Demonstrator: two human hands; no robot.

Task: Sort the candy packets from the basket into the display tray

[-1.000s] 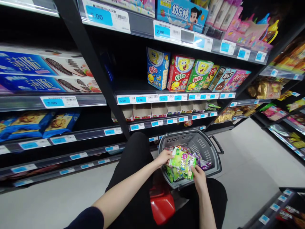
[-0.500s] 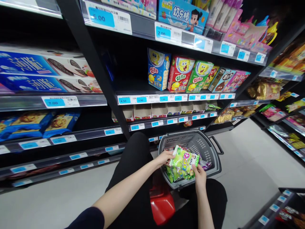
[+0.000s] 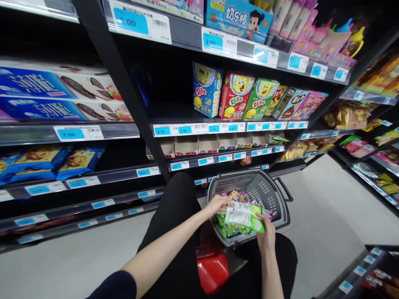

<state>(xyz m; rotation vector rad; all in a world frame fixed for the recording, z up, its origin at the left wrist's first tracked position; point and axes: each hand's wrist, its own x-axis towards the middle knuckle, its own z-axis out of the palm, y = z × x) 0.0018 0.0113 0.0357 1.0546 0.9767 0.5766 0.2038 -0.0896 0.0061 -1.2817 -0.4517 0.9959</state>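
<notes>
Between my two hands is a green and white candy bag (image 3: 241,214), its printed white back turned up. My left hand (image 3: 217,205) pinches the bag's left end, and my right hand (image 3: 266,230) grips its green right end. Below it stands a grey plastic shopping basket (image 3: 260,185) between my knees. Inside the basket lie more green candy bags (image 3: 222,226), partly hidden by the held one, and several small colourful packets (image 3: 238,196) towards the back.
Shelves ahead carry cartoon snack boxes (image 3: 238,96) and a row of open cardboard trays (image 3: 208,144). Blue biscuit boxes (image 3: 40,85) are at the left. A red plastic object (image 3: 212,270) sits between my legs. Pale floor (image 3: 327,207) runs along the right.
The candy bag has been flipped from its green printed front to its white back. Both hands still hold it, and the right hand has shifted slightly right and down.
</notes>
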